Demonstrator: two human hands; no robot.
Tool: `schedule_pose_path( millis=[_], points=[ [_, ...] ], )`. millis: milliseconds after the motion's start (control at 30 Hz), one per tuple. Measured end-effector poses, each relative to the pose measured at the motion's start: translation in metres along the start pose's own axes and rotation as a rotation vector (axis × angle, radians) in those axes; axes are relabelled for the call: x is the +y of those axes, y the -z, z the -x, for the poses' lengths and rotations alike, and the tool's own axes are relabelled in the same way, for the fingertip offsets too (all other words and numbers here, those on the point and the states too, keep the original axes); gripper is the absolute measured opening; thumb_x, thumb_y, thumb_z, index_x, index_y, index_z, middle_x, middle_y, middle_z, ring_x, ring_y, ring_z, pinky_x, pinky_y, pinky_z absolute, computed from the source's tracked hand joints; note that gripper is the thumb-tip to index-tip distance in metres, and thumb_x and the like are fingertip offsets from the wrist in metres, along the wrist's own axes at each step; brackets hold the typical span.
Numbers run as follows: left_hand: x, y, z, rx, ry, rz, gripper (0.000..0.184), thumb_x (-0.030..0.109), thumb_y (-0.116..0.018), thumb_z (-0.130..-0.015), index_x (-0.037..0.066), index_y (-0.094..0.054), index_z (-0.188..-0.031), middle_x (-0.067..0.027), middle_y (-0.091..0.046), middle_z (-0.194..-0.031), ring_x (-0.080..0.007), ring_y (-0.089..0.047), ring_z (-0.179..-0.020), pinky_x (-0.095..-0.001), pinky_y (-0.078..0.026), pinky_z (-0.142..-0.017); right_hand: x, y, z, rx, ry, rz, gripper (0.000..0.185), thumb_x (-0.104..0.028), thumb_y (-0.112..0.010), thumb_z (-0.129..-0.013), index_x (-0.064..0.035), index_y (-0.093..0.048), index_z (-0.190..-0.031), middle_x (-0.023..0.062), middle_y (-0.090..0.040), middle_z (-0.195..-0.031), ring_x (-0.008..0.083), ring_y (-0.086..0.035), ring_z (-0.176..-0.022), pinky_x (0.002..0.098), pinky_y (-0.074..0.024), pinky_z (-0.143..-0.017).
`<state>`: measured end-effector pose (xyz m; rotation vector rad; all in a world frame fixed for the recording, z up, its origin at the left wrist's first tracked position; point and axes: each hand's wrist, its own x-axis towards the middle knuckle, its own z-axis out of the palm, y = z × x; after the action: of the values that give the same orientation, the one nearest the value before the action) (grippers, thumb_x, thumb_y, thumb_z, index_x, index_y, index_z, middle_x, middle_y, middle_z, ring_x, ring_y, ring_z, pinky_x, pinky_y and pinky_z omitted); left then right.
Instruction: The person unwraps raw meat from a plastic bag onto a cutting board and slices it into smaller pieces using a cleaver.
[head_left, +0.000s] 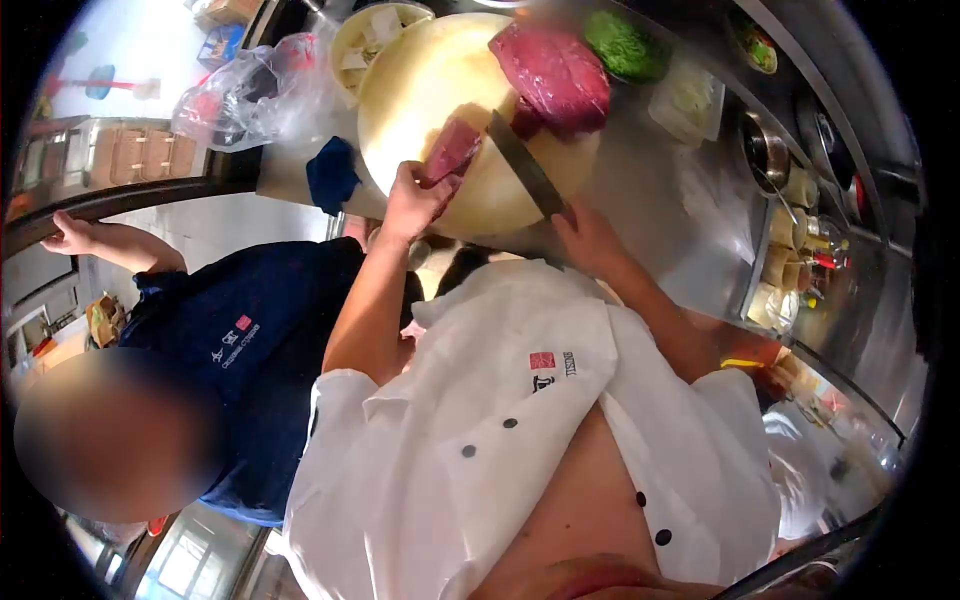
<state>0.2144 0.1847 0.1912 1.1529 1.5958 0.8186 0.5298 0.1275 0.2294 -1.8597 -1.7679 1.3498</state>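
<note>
On a round cutting board [400, 110] lies a piece of raw red meat [454, 148]. My left hand [418, 200] has its fingers closed on the near end of this piece. In my right hand [590, 236] is the handle of a cleaver [526, 166], its dark broad blade slanting up and left over the board. The blade's tip is just right of the held piece. A large slab of raw meat [555, 75] rests at the board's far right edge, with a smaller dark piece [525, 118] beside it, partly behind the blade.
Green leafy vegetables [625, 45] and a clear plastic container [688, 105] sit right of the board. Left are a yellowish tub [375, 35], a plastic bag [260, 100] and a dark blue cloth [332, 175]. A person in dark blue [260, 330] stands close on my left.
</note>
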Motion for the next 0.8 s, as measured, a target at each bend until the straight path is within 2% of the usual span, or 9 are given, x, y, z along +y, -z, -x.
schedule_pose_path(
  millis=[33,67,133,267,333,367,467,600,800],
  points=[
    [0.004,0.0,0.002,0.019,-0.043,-0.213,0.057,0.028,-0.085,-0.079,-0.01,-0.055,-0.109,-0.0131,-0.067,-0.084,-0.0204,-0.065,-0.072,-0.0345,-0.054,-0.066,0.009,-0.004,0.003,-0.006,-0.044,0.089,0.04,-0.034,-0.056,-0.1,-0.0012,-0.053,-0.122,0.0259,-0.069,-0.103,0.0459,-0.067,-0.094,0.0526,-0.0525,-0.083],
    [0.008,0.006,0.008,-0.095,0.081,-0.208,0.06,0.032,-0.086,-0.078,-0.01,-0.057,-0.109,-0.0161,-0.068,-0.088,-0.0239,-0.067,-0.077,-0.0361,-0.055,-0.071,0.015,-0.006,0.002,-0.013,-0.082,0.177,0.037,-0.032,-0.055,-0.1,-0.0011,-0.053,-0.121,0.0267,-0.069,-0.102,0.0476,-0.066,-0.094,0.0542,-0.0522,-0.083],
    [-0.019,0.011,0.013,-0.005,0.051,-0.315,0.059,0.032,-0.086,-0.077,-0.01,-0.059,-0.109,-0.0207,-0.068,-0.097,-0.0265,-0.068,-0.087,-0.0381,-0.055,-0.077,0.019,-0.011,0.0,-0.003,-0.069,0.159,0.035,-0.031,-0.055,-0.1,-0.0009,-0.053,-0.119,0.0273,-0.069,-0.1,0.0484,-0.066,-0.092,0.0556,-0.0518,-0.081],
    [-0.034,0.018,0.024,0.067,0.01,-0.39,0.052,0.028,-0.085,-0.079,-0.006,-0.06,-0.111,-0.0216,-0.066,-0.105,-0.0288,-0.068,-0.09,-0.0402,-0.055,-0.079,0.014,-0.015,-0.002,0.078,0.006,0.151,0.031,-0.027,-0.055,-0.099,-0.0002,-0.053,-0.114,0.0282,-0.069,-0.093,0.0485,-0.066,-0.086,0.0571,-0.0516,-0.076],
    [-0.017,0.014,0.027,0.127,-0.242,-0.438,0.041,0.021,-0.081,-0.082,0.0,-0.062,-0.112,-0.0186,-0.065,-0.11,-0.0338,-0.066,-0.097,-0.0426,-0.054,-0.083,0.0,-0.01,-0.004,0.073,0.007,0.148,0.031,-0.027,-0.055,-0.099,-0.0002,-0.053,-0.113,0.0278,-0.069,-0.091,0.0484,-0.066,-0.084,0.0569,-0.0517,-0.075],
    [-0.005,0.01,0.015,0.165,-0.639,-0.489,0.035,0.016,-0.079,-0.082,0.005,-0.064,-0.112,-0.0155,-0.064,-0.109,-0.0377,-0.063,-0.101,-0.0438,-0.053,-0.087,-0.004,-0.007,-0.006,0.069,0.007,0.148,0.03,-0.027,-0.055,-0.099,-0.0001,-0.053,-0.113,0.0274,-0.068,-0.089,0.0482,-0.066,-0.083,0.0568,-0.0518,-0.073],
    [-0.022,-0.003,0.002,0.07,-0.606,-0.521,0.033,0.013,-0.078,-0.081,0.006,-0.065,-0.111,-0.0153,-0.064,-0.109,-0.0389,-0.06,-0.106,-0.0441,-0.051,-0.091,-0.006,-0.004,-0.012,0.081,0.034,0.176,0.029,-0.028,-0.054,-0.101,-0.0006,-0.053,-0.112,0.0275,-0.068,-0.089,0.0482,-0.066,-0.082,0.0565,-0.0519,-0.072],
    [-0.025,0.003,0.0,0.013,-0.592,-0.551,0.032,0.012,-0.076,-0.086,0.006,-0.066,-0.115,-0.0159,-0.064,-0.113,-0.0365,-0.06,-0.11,-0.0438,-0.05,-0.095,-0.018,0.001,-0.012,0.088,0.03,0.246,0.03,-0.029,-0.052,-0.103,-0.0011,-0.053,-0.113,0.0277,-0.069,-0.09,0.048,-0.067,-0.081,0.0565,-0.0519,-0.072],
    [-0.019,0.002,-0.003,0.083,-0.639,-0.542,0.028,0.01,-0.074,-0.085,0.006,-0.068,-0.111,-0.0157,-0.064,-0.11,-0.0363,-0.06,-0.108,-0.043,-0.051,-0.092,-0.007,-0.012,-0.02,0.089,-0.008,0.35,0.029,-0.029,-0.049,-0.105,-0.0021,-0.052,-0.113,0.0269,-0.069,-0.088,0.0479,-0.067,-0.081,0.0578,-0.052,-0.072]
  ],
)
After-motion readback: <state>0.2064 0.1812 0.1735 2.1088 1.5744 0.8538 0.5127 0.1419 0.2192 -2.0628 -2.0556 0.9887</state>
